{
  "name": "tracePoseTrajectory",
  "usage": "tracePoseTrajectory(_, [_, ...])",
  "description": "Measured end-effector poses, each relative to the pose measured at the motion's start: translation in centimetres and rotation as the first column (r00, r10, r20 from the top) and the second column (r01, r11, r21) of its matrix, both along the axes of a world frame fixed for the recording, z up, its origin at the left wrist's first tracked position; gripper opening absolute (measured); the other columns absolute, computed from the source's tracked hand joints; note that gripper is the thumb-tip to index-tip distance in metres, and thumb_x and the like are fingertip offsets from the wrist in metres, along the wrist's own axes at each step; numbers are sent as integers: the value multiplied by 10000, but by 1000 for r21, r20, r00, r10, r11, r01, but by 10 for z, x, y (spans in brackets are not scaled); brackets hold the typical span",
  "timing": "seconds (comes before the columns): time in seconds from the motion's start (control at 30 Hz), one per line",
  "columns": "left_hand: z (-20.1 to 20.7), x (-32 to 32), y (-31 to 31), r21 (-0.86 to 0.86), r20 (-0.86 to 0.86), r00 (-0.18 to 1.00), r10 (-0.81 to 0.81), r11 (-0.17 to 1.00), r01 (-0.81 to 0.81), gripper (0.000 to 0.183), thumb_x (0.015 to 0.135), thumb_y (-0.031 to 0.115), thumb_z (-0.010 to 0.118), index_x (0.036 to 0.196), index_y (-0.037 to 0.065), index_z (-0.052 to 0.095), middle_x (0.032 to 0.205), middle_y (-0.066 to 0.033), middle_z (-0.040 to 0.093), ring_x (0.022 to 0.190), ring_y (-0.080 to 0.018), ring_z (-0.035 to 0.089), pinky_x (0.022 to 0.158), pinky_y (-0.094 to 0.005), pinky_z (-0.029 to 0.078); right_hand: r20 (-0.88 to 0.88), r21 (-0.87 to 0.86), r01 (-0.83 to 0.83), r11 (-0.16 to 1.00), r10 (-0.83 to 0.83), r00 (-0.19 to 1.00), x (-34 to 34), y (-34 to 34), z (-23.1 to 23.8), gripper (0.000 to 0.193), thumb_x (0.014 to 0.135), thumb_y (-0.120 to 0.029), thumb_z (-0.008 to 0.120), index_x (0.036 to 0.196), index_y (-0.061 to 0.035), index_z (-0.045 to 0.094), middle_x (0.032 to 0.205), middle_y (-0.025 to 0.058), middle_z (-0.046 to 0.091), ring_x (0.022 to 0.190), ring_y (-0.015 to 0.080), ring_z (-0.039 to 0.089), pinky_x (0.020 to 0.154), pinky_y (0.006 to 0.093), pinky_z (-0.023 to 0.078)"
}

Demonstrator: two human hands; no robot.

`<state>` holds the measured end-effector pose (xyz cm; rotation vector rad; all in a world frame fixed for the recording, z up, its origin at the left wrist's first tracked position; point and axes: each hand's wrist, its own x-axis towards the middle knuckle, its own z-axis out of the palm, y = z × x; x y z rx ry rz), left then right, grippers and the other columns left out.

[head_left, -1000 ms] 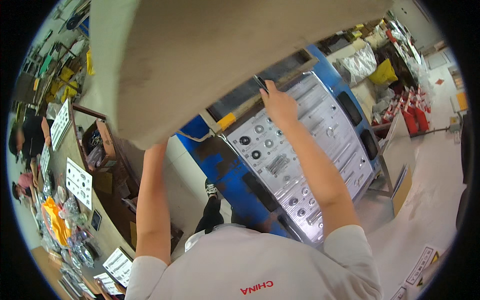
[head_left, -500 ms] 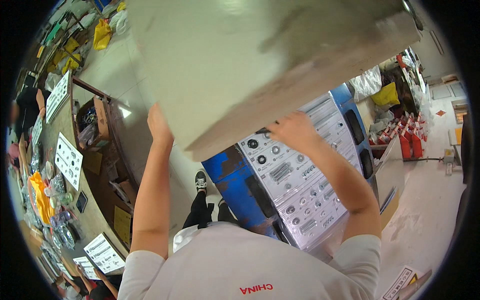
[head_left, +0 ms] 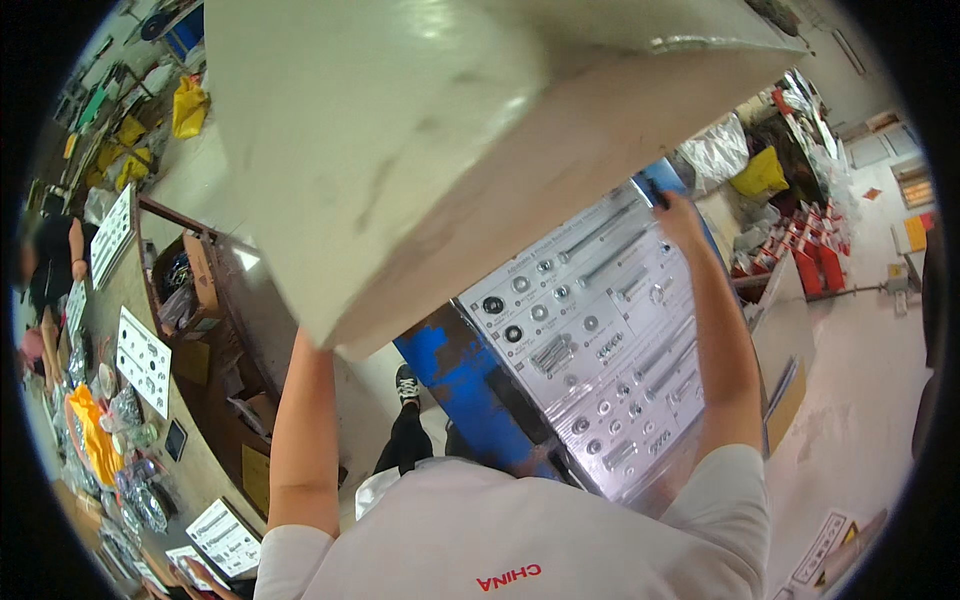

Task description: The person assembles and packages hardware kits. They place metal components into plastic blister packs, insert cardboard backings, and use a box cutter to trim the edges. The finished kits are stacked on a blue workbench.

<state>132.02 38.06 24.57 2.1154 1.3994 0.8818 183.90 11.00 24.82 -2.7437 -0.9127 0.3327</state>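
Note:
A white printed card (head_left: pixel 590 345) carries rows of metal washers, rings and bolts under shiny clear film. It lies on a worn blue machine bed (head_left: pixel 440 365) with black pads along its sides. At the card's far right corner is my right hand (head_left: pixel 683 218), fingers closed round a small black object (head_left: pixel 656 193) whose kind I cannot make out. A big pale box-shaped machine hood (head_left: pixel 400 150) overhangs the card's far side. My left forearm (head_left: pixel 308 440) reaches up to the hood's near corner, which hides the left hand's fingers.
On the left, a long table (head_left: pixel 205 455) holds bagged parts, printed cards and a phone (head_left: pixel 176 439); people work along it. Red packages (head_left: pixel 820 250), a yellow bag (head_left: pixel 762 173) and clear plastic lie at the right. Below the left table stand cardboard boxes (head_left: pixel 200 280).
My right hand has slid rightward along the card's far edge, carrying the black object from the left corner to the right. The left hand has passed out of sight behind the hood.

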Motion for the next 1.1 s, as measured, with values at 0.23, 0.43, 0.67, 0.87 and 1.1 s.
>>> tracePoseTrajectory(0.23, [-30,4,17,-329,458,888,-45,919,217,414,1095,377,510,1075,25,727,967,-109,762,894,-209,709,828,-359,526,-905,141,301,943,0,425,-287,44,57,581,988,-177,612,1516,11,457,991,116,771,592,111,582,463,251,445])
tracePoseTrajectory(0.43, [-134,-24,133,-552,620,711,332,828,95,473,1080,384,533,1342,-7,582,1280,-130,673,1190,-222,624,1059,-367,446,-921,144,-145,979,187,342,-401,30,49,588,987,-183,579,1538,-31,446,973,102,768,639,145,677,548,305,553])
tracePoseTrajectory(0.67, [-236,87,167,-306,128,945,300,919,-250,531,1002,377,586,1395,20,577,1342,-215,674,1257,-368,636,1070,-443,463,-26,114,48,992,-45,999,-176,-102,13,499,941,-154,671,1430,-149,569,1338,166,650,1213,388,616,979,499,523])
tracePoseTrajectory(0.87, [-149,149,58,-427,389,918,79,898,104,398,1001,353,549,1231,43,647,1224,-213,676,1136,-361,649,942,-498,516,348,194,-189,962,113,931,-116,-203,-39,489,933,-58,680,1416,-100,620,1382,171,603,1307,379,534,1124,455,417])
tracePoseTrajectory(1.1, [-123,-39,-259,-438,236,942,237,892,-114,462,982,293,660,1344,8,619,1300,-229,669,1230,-353,644,1070,-439,496,-14,520,-530,670,627,779,-286,-148,-22,155,1017,-72,608,1092,-21,733,1117,128,719,1036,289,689,914,389,544])
